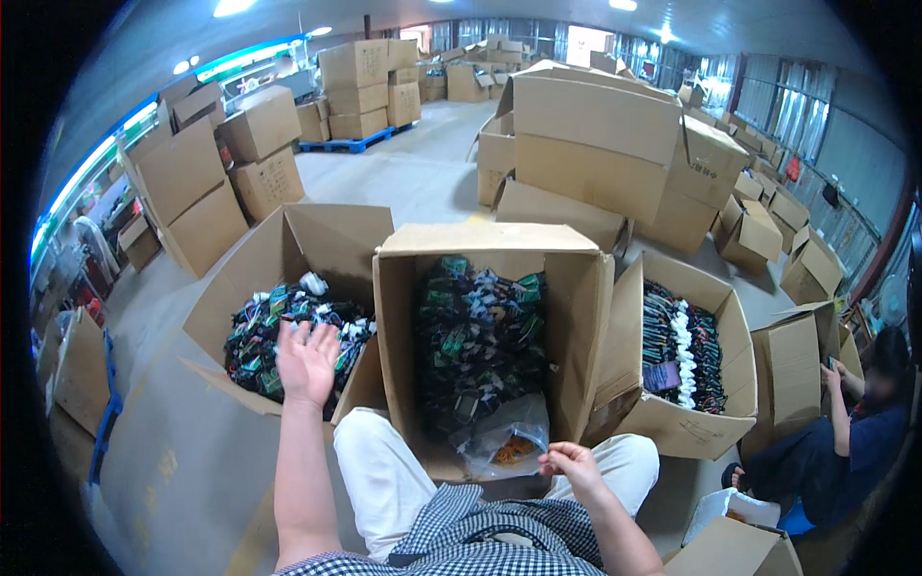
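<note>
My left hand (pixel 309 360) is spread open, palm up, over the left cardboard box (pixel 336 226). That box is heaped with dark wire assemblies (pixel 264 331) that have green boards and white connectors. Between my knees stands a taller carton (pixel 579 336), with similar green-and-black wired parts (pixel 480 331) piled inside. At its near edge lies a clear plastic bag (pixel 480 446) with small orange items (pixel 516 449) in it. The fingertips of my right hand (pixel 576 468) are pinched together at the bag's right edge and appear to hold it.
An open box (pixel 706 427) on the right holds rows of black wires with white connectors (pixel 684 355) and a purple packet (pixel 661 376). Large cartons (pixel 595 125) rise ahead. Another person (pixel 845 432) sits at far right, holding a phone-like object. Stacked boxes (pixel 357 91) stand on a blue pallet (pixel 357 142).
</note>
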A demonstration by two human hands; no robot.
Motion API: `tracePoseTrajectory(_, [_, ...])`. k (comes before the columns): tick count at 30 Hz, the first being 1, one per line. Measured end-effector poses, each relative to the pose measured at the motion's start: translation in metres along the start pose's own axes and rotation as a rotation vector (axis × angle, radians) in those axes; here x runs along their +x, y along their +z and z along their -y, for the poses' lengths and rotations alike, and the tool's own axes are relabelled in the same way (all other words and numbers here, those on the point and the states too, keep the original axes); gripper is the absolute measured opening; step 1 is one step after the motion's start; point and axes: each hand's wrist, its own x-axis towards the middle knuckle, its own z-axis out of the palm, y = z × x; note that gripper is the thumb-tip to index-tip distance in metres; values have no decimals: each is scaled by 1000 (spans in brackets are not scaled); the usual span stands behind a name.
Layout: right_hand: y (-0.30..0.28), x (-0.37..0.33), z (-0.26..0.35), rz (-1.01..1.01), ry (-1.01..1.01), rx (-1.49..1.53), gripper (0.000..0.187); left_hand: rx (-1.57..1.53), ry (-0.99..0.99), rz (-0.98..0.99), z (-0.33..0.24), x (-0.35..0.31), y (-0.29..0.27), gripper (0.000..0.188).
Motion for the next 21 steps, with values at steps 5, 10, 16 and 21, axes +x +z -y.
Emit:
tracePoseTrajectory(5, [5, -2, -16, -1, 81, -54, 32, 290, -341, 235, 54, -34, -4, 24])
tracePoseTrajectory(10, [-2, 10, -30, 91, 3, -99, 29, 243, -401, 175, 94, -49, -35, 24])
tracePoseTrajectory(16, [9, 8, 31, 272, -33, 295, 28, 68, -454, 254, 101, -50, -18, 30])
tracePoseTrajectory(21, [-5, 27, 59, 369, -175, 413, 30, -19, -493, 491, 108, -37, -10, 35])
